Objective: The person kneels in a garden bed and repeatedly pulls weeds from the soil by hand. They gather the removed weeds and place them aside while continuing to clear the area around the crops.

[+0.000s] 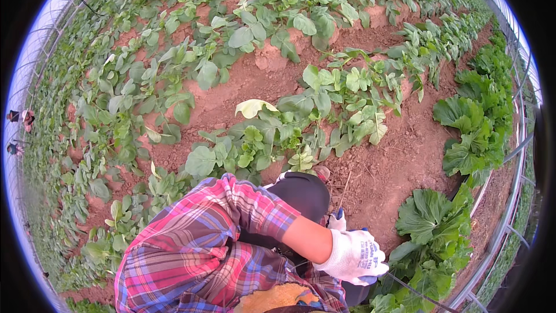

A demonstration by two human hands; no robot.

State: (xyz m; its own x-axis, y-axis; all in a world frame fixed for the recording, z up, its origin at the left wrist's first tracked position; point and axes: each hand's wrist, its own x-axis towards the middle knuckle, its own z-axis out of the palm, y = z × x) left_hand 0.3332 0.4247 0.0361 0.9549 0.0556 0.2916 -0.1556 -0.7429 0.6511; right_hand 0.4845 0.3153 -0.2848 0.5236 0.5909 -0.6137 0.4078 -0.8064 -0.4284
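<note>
My left arm, in a plaid sleeve, reaches across to the right. My left hand [358, 256], in a white knit glove with blue patches, has curled fingers beside the leafy greens. A thin dark line [419, 291] runs from its fingertips to the lower right; whether the hand grips it is unclear. Only part of my right hand [337, 221] shows, in a similar glove beyond the left forearm; the rest is hidden. Its fingertips are by a thin dry stalk [346, 187] over the reddish soil. What it holds cannot be seen. My dark-clad knee [302, 193] is just left of it.
Rows of broad-leaved green plants [269, 128] grow ahead and left. Larger frilly greens [423, 217] line the right side, beside a curved metal pipe frame [506, 226]. A pale yellow leaf [254, 108] stands out in the near row. People [27, 119] are far off at the left edge.
</note>
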